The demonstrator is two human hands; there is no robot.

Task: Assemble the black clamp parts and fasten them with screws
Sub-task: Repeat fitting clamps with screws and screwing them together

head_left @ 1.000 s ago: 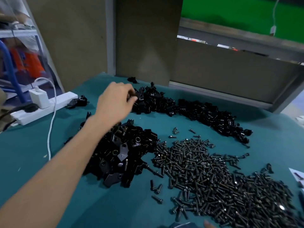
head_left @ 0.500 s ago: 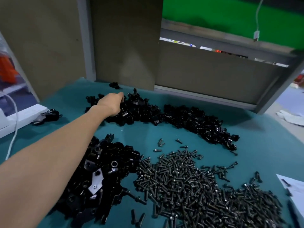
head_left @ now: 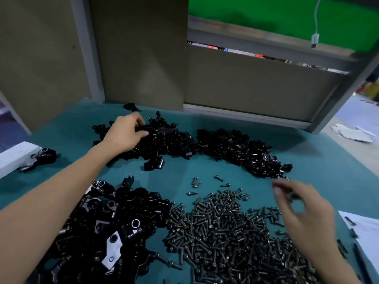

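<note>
On the teal-covered table point(head_left: 180, 175), 3 heaps lie apart: a long far pile of small black clamp blocks point(head_left: 225, 146), a near-left pile of larger black clamp bodies with shiny metal plates point(head_left: 102, 226), and a near-centre heap of dark metal screws point(head_left: 221, 232); a few loose screws lie between the heaps; the left hand point(head_left: 125, 134) reaches to the far pile's left end, fingers and thumb curled down among the blocks, though whether they pinch 1 cannot be told; the right hand point(head_left: 303, 210) hovers over the screw heap's right edge, blurred, fingers bent close together, and whether they hold a screw cannot be told; at the left edge lies a white power strip point(head_left: 14, 156) with 1 black assembled clamp point(head_left: 43, 156) just beside it; a white paper sheet point(head_left: 367, 228) lies at the right edge.
</note>
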